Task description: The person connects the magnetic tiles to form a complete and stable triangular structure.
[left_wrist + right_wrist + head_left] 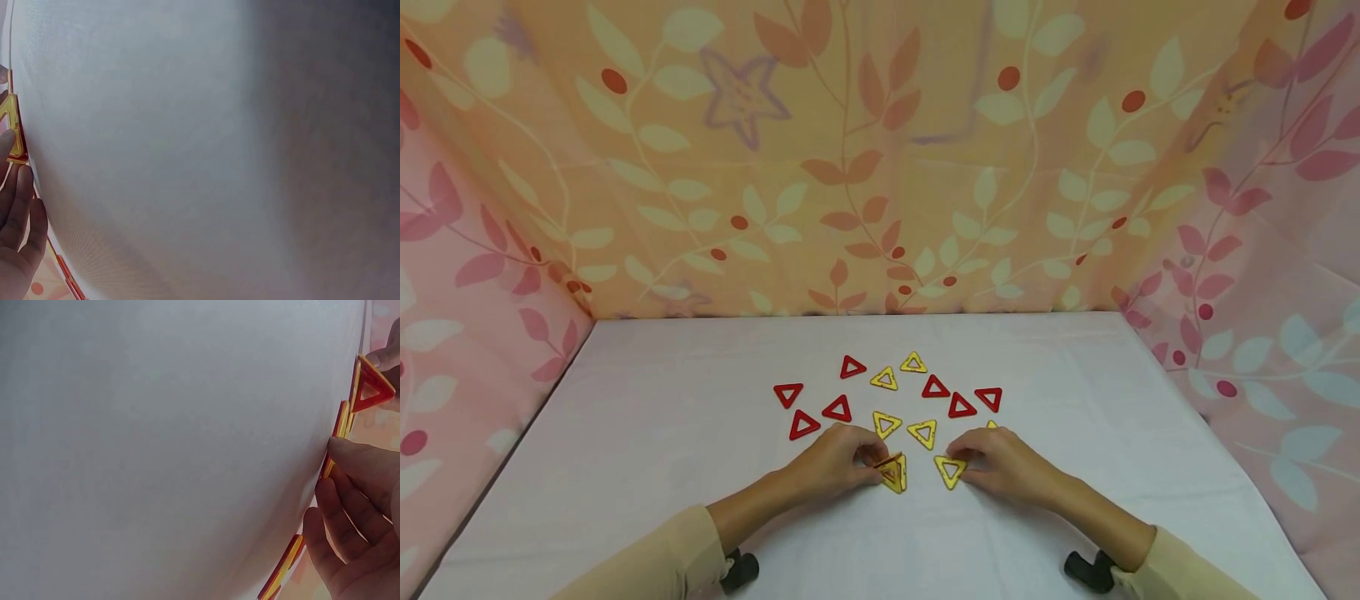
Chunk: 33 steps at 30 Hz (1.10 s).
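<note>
At the near middle of the table, my left hand (pixel 842 458) pinches a yellow triangle tile (pixel 900 483) with thumb and fingers. A second triangle piece (pixel 890 461) stands tilted against it at the fingertips. In the right wrist view, a triangle in that hand shows a red face (pixel 377 403) and a yellow edge. A little to the right, my right hand (pixel 1003 465) grips a hollow yellow triangle (pixel 950 472) by its right side, close over the table. The left wrist view catches the left hand (pixel 22 231) and its yellow tile (pixel 17 134) at the edge.
Beyond the hands lie several red triangles, among them one at left (pixel 787 394) and one at right (pixel 989 399). Yellow triangles (pixel 887 424) lie between them, one (pixel 992 424) partly hidden behind the right hand. A white cloth (pixel 647 433) covers the table; patterned curtains (pixel 850 167) surround it.
</note>
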Available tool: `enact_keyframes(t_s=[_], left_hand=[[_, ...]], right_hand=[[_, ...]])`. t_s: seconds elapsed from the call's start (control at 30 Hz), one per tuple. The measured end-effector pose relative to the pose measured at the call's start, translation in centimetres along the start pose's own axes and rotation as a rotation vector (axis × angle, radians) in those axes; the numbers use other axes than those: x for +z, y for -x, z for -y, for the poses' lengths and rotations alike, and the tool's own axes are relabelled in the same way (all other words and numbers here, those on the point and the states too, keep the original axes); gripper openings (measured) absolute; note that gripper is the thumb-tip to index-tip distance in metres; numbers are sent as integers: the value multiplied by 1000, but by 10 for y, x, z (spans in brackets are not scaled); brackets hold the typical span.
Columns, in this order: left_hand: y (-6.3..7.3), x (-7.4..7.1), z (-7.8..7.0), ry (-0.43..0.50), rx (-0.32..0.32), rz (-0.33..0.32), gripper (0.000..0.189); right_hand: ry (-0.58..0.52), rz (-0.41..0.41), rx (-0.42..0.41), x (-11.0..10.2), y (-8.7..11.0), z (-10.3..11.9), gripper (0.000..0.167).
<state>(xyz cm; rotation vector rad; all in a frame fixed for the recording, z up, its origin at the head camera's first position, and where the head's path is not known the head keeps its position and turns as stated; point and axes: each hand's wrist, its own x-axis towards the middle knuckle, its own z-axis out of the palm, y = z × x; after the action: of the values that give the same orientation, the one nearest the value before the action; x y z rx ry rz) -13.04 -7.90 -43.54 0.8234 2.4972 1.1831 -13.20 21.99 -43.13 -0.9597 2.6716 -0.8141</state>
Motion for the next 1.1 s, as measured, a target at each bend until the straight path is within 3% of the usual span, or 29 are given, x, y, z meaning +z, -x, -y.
enact_keyframes(t_s=[0.43, 1.1], left_hand=[[-1, 1, 1, -10, -16, 4, 16], [-1, 0, 3, -6, -6, 9, 15]], right_hand=[[-35, 11, -21, 7, -11, 8, 29], [-1, 7, -18, 10, -18, 17, 27]])
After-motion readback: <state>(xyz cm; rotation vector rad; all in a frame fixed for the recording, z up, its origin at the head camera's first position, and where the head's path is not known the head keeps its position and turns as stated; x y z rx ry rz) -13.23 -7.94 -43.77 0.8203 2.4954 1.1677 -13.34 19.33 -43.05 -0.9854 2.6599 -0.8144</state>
